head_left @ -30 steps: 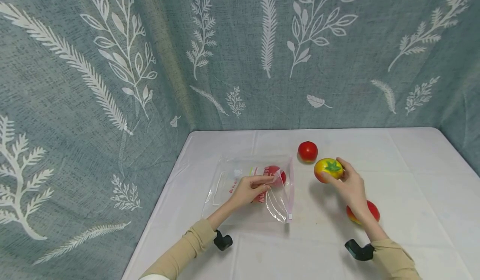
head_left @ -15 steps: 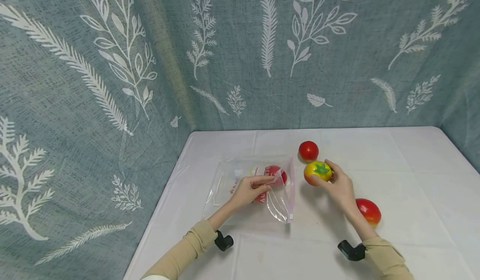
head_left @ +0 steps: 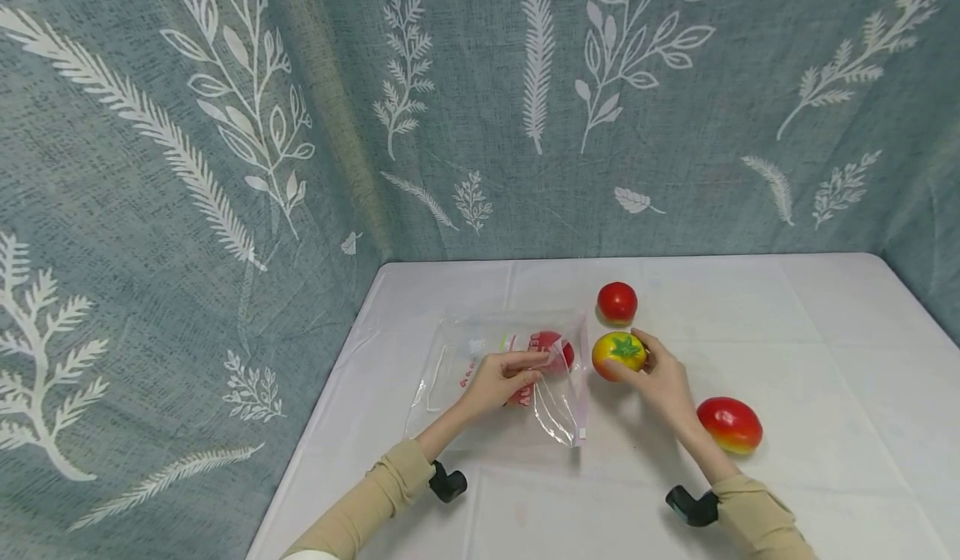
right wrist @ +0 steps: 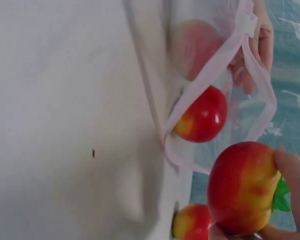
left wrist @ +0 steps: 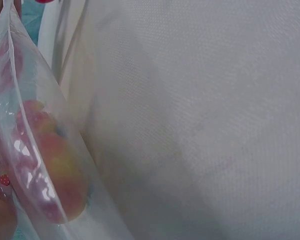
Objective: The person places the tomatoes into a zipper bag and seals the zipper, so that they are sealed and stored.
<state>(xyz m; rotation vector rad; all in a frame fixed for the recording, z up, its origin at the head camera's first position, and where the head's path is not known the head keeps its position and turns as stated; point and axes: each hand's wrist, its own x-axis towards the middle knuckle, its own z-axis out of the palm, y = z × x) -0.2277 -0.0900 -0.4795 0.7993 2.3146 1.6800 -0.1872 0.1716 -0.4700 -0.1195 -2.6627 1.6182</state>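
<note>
In the head view my left hand [head_left: 498,381] pinches the upper layer of a clear zip bag [head_left: 442,360] near its pink-edged mouth. The right wrist view shows that mouth [right wrist: 207,75] gaping, with a red tomato [right wrist: 210,117] just inside and another round red fruit [right wrist: 192,47] deeper in, seen through the plastic. My right hand [head_left: 667,381] grips a red-and-yellow tomato [head_left: 609,353] with a green leafy top, thumb and fingers on opposite sides. That tomato is right beside the bag's mouth. Blurred fruit [left wrist: 65,170] shows through the plastic in the left wrist view.
A red tomato [head_left: 617,302] sits behind the held one, toward the table's far edge. To the right of my right forearm lies a longer red-and-yellow fruit [head_left: 730,424]. White cloth covers the table [head_left: 825,335]; a patterned curtain [head_left: 480,127] hangs behind it.
My right hand has moved left and slightly nearer with its tomato, up to the bag's mouth, uncovering the fruit at right. My left hand keeps its pinch on the bag.
</note>
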